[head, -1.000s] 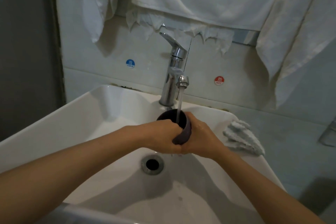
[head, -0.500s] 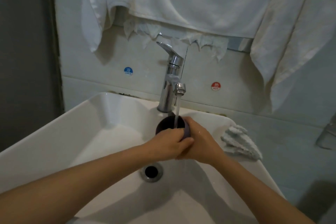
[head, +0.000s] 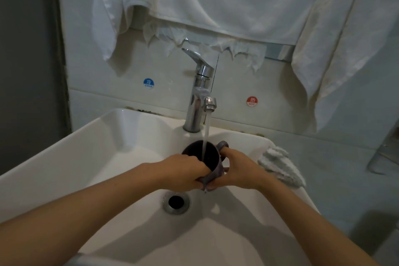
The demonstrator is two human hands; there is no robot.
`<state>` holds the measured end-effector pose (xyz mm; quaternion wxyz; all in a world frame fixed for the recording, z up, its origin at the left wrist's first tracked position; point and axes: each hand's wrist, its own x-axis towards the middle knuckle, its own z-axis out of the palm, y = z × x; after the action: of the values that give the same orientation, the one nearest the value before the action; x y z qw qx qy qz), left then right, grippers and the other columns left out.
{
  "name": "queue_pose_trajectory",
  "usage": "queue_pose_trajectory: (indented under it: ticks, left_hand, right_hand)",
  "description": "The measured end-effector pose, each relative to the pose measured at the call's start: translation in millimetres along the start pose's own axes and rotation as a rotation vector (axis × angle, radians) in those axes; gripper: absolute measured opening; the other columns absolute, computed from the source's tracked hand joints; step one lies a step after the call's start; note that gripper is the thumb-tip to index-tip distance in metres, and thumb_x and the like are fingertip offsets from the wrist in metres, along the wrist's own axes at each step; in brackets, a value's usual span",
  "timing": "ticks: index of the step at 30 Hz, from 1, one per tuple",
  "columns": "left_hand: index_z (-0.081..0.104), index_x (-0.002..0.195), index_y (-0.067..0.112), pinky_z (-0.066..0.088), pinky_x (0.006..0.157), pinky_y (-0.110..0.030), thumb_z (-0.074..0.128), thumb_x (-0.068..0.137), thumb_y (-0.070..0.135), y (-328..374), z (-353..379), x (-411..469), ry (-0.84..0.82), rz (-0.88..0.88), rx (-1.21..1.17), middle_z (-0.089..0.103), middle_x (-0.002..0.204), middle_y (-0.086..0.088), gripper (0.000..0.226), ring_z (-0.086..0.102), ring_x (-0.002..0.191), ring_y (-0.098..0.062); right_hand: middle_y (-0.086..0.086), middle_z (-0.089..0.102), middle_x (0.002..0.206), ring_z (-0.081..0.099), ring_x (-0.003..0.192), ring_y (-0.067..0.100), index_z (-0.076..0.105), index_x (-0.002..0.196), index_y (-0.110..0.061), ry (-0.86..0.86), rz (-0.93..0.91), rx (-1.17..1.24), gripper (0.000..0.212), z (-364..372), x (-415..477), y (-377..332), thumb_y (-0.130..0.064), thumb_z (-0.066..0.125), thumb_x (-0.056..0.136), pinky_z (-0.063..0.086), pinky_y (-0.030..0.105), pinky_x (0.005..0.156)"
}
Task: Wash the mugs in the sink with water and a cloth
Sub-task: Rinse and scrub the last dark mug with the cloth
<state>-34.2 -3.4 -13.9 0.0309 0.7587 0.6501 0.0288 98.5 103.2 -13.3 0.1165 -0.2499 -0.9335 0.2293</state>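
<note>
A dark purple mug (head: 212, 163) is held over the white sink (head: 103, 142), its mouth tilted up under the running tap (head: 199, 90). Water falls straight into it. My left hand (head: 183, 171) grips the mug's near side, with fingers hooked over the rim into the cup. My right hand (head: 239, 170) holds the other side, one finger through the handle. A crumpled white cloth (head: 280, 166) lies on the sink's right rim, apart from both hands.
The drain (head: 176, 202) sits just below the hands. White towels (head: 216, 0) hang on the wall above the tap. Blue COLD (head: 148, 83) and red HOT (head: 252, 101) stickers flank the tap. A grey counter extends to the right.
The mug has turned so its handle now shows at the right, with my right finger through it. My left fingers have moved over the rim into the cup.
</note>
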Motion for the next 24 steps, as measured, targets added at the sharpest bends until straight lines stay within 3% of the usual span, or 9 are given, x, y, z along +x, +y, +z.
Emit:
queue_pose_trajectory:
  ticks: [2, 4, 8, 10, 12, 16, 19, 21, 24]
  left_hand:
    - [0.06, 0.102, 0.005, 0.043, 0.072, -0.022, 0.058, 0.089, 0.014, 0.5, -1.3, 0.6, -0.006, -0.045, -0.41, 0.062, 0.09, -0.006, 0.016, 0.057, 0.08, -0.018]
    - [0.06, 0.099, -0.004, 0.048, 0.078, -0.027, 0.062, 0.085, 0.009, 0.7, -6.3, 0.4, -0.019, -0.084, -0.937, 0.062, 0.089, -0.013, 0.02, 0.058, 0.083, -0.018]
    - [0.06, 0.089, 0.001, 0.052, 0.074, -0.038, 0.053, 0.087, -0.002, 6.5, -11.5, 11.6, 0.211, -0.325, -1.604, 0.064, 0.08, -0.017, 0.008, 0.064, 0.077, -0.028]
    - [0.059, 0.088, 0.001, 0.051, 0.075, -0.038, 0.053, 0.085, -0.005, 11.8, -8.4, 18.9, 0.309, -0.356, -1.548, 0.063, 0.076, -0.015, 0.009, 0.063, 0.077, -0.028]
    - [0.057, 0.094, 0.002, 0.05, 0.075, -0.033, 0.054, 0.083, -0.007, 17.1, -1.5, 17.6, 0.288, -0.29, -1.282, 0.058, 0.076, -0.011, 0.015, 0.06, 0.076, -0.021]
    - [0.03, 0.132, 0.007, 0.042, 0.063, -0.02, 0.053, 0.085, 0.005, 15.6, 8.0, 9.8, -0.043, -0.118, -0.488, 0.049, 0.083, -0.004, 0.053, 0.05, 0.073, -0.015]
    - [0.038, 0.126, 0.011, 0.04, 0.065, -0.023, 0.05, 0.089, 0.011, 9.8, 4.2, 3.4, -0.172, -0.169, -0.146, 0.053, 0.09, -0.006, 0.039, 0.047, 0.075, -0.017]
    - [0.047, 0.118, 0.01, 0.042, 0.07, -0.027, 0.051, 0.088, 0.012, 10.9, 4.4, 3.2, -0.213, -0.18, -0.152, 0.058, 0.097, -0.011, 0.03, 0.048, 0.077, -0.019]
    - [0.055, 0.08, 0.002, 0.038, 0.058, -0.018, 0.057, 0.076, 0.012, 16.4, 4.3, 9.7, -0.165, -0.217, -0.668, 0.053, 0.064, -0.003, 0.01, 0.048, 0.063, -0.015]
  right_hand:
    - [-0.007, 0.056, 0.108, 0.054, 0.095, 0.01, 0.051, 0.121, -0.016, 0.028, -0.026, -0.017, 0.069, 3.4, -0.8, -3.2, -0.028, 0.086, 0.063, 0.05, 0.021, 0.083]
    - [-0.001, 0.057, 0.112, 0.053, 0.092, 0.011, 0.051, 0.12, -0.014, 0.079, -0.058, -0.065, 0.068, 7.6, -0.1, -6.1, -0.029, 0.085, 0.064, 0.048, 0.02, 0.076]
    - [0.002, 0.059, 0.113, 0.055, 0.095, 0.012, 0.053, 0.119, -0.016, 0.135, -0.084, -0.036, 0.066, 12.3, 4.4, -11.0, -0.027, 0.085, 0.063, 0.048, 0.022, 0.081]
    - [0.0, 0.058, 0.11, 0.055, 0.096, 0.013, 0.054, 0.118, -0.015, 0.132, -0.084, -0.042, 0.065, 12.0, 4.4, -12.2, -0.025, 0.085, 0.063, 0.047, 0.02, 0.08]
    - [-0.002, 0.054, 0.103, 0.052, 0.091, 0.012, 0.053, 0.115, -0.011, 0.125, -0.07, -0.095, 0.061, 9.7, 2.3, -12.3, -0.024, 0.085, 0.064, 0.041, 0.014, 0.07]
    - [-0.005, 0.049, 0.095, 0.047, 0.071, 0.001, 0.052, 0.114, -0.008, 0.096, -0.035, -0.105, 0.06, 5.5, -1.2, -8.1, -0.023, 0.085, 0.065, 0.038, 0.005, 0.055]
    - [-0.008, 0.049, 0.094, 0.044, 0.069, -0.003, 0.052, 0.112, -0.01, 0.07, -0.016, -0.081, 0.061, 5.4, -1.5, -5.7, -0.022, 0.086, 0.063, 0.037, 0.0, 0.055]
    - [-0.007, 0.05, 0.094, 0.046, 0.073, -0.001, 0.051, 0.115, -0.009, 0.056, -0.012, -0.091, 0.062, 6.1, -1.4, -5.8, -0.021, 0.086, 0.064, 0.038, 0.0, 0.057]
    - [-0.003, 0.054, 0.096, 0.051, 0.081, 0.008, 0.053, 0.114, -0.008, 0.047, -0.026, -0.159, 0.061, 10.8, 0.1, -7.4, -0.023, 0.085, 0.064, 0.04, 0.008, 0.06]
